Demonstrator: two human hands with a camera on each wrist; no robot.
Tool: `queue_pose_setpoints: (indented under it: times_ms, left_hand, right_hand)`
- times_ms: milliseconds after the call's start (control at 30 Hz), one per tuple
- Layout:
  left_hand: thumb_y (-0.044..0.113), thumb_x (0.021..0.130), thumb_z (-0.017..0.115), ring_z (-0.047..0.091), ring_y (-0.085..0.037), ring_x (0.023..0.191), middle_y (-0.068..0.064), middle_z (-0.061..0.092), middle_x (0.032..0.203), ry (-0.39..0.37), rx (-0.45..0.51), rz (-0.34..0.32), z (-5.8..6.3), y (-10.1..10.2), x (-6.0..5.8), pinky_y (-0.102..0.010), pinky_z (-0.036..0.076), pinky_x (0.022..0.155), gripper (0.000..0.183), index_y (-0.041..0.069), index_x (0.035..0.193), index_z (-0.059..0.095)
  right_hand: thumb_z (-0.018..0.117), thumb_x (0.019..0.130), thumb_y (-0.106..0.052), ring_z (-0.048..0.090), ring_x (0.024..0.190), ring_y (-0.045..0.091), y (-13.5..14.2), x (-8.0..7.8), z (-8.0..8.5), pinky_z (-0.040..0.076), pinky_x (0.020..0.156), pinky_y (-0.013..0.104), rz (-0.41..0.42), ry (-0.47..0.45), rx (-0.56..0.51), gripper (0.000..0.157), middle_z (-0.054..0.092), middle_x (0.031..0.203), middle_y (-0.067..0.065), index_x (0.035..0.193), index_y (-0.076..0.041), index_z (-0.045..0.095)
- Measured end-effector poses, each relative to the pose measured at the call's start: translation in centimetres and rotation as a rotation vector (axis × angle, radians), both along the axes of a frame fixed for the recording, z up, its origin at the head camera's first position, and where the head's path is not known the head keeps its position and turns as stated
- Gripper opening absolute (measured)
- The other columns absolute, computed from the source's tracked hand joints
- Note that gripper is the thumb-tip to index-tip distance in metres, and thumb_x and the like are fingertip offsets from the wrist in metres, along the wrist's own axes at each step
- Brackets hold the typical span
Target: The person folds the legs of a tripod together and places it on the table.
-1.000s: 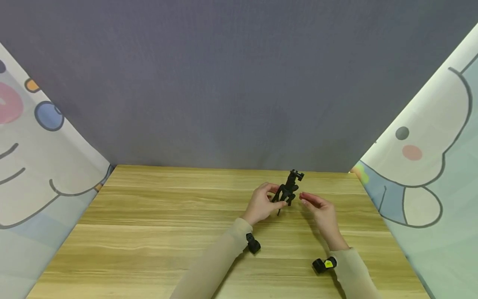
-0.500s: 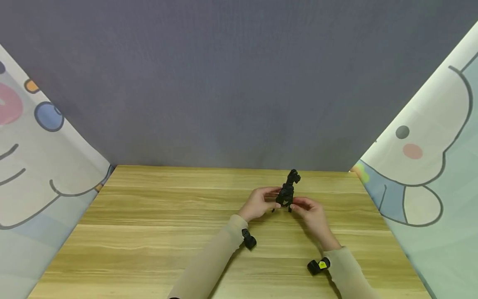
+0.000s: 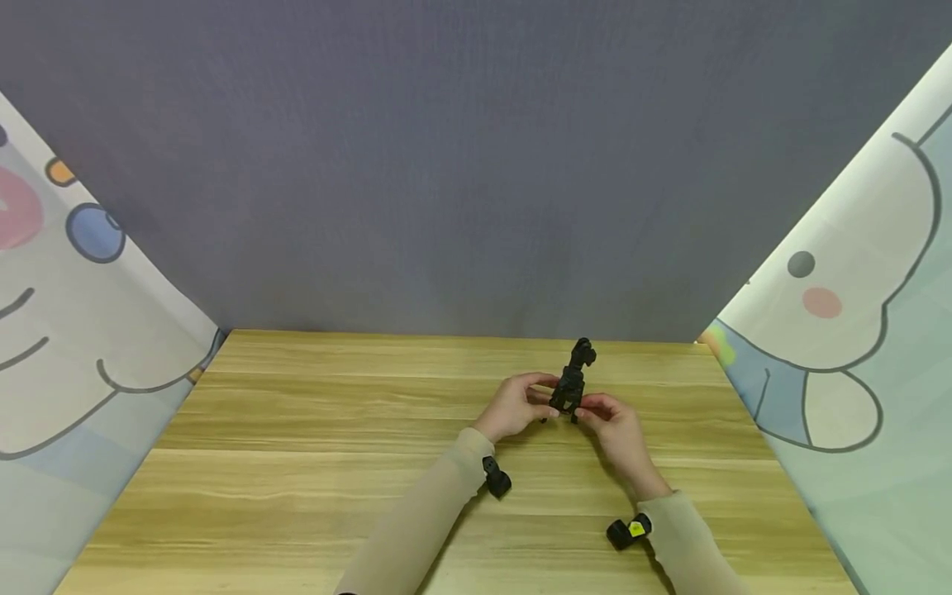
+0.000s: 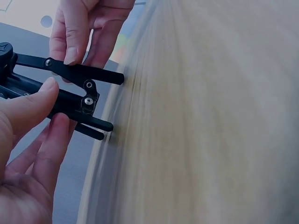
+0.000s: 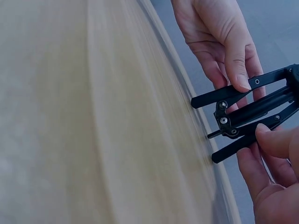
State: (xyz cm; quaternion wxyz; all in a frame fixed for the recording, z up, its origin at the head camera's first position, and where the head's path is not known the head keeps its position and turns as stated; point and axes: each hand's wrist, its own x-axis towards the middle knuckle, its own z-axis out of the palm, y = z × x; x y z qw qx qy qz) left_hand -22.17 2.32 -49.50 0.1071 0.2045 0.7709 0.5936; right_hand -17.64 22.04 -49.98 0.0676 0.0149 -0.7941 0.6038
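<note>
Between my two hands, toward the far right of the table, is a small black mini tripod [image 3: 571,382], its head up and its legs down. My left hand [image 3: 513,408] pinches one leg between thumb and fingers. On the other side, my right hand [image 3: 616,428] pinches another leg [image 5: 236,148] near its middle. In the left wrist view the tripod's legs [image 4: 100,74] stand partly spread, joined by small hinged braces [image 4: 88,99] around the centre post. Whether the leg tips touch the table cannot be told.
The wood-grain table [image 3: 335,463] ends at a grey wall panel [image 3: 461,165] just behind the tripod. Cartoon-printed sheets flank it at left [image 3: 82,355] and right [image 3: 833,388]. Black wrist cameras [image 3: 497,478] sit at both cuffs.
My right hand has moved left from beside the tripod and taken hold of a leg. The tripod has turned, and my left hand has shifted slightly left and down with it.
</note>
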Motion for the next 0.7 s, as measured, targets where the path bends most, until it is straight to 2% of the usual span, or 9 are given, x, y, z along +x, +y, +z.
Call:
queue_pose_setpoints:
  times_ms: [300,567,700]
  left_hand:
    - [0.013,0.078,0.076,0.061,-0.004,0.096,0.013,0.058,0.117,-0.003,-0.023,-0.016,0.38,-0.06,0.16,-0.022,0.052,0.072,0.049,0.032,0.119,0.059]
    - [0.016,0.078,0.076,0.060,-0.003,0.096,0.013,0.058,0.117,-0.021,-0.037,-0.015,0.76,-0.24,0.49,-0.023,0.052,0.072,0.049,0.034,0.120,0.058]
    - [0.021,0.079,0.076,0.060,-0.004,0.096,0.012,0.058,0.116,0.006,-0.043,-0.023,1.06,-0.28,0.52,-0.024,0.052,0.071,0.048,0.033,0.121,0.057]
  right_hand:
    - [0.067,0.085,-0.004,0.062,0.083,0.013,-0.20,-0.01,-0.19,0.051,0.067,0.021,-0.005,-0.036,0.017,0.016,0.063,0.099,0.017,0.099,0.004,0.065]
    - [0.070,0.083,-0.007,0.062,0.087,0.013,0.09,-0.13,-0.08,0.051,0.073,0.021,0.042,-0.027,0.073,0.018,0.064,0.101,0.014,0.099,0.000,0.066]
    - [0.072,0.083,-0.010,0.062,0.089,0.014,0.10,-0.06,0.00,0.051,0.074,0.022,0.058,-0.033,0.055,0.021,0.064,0.102,0.015,0.099,0.001,0.067]
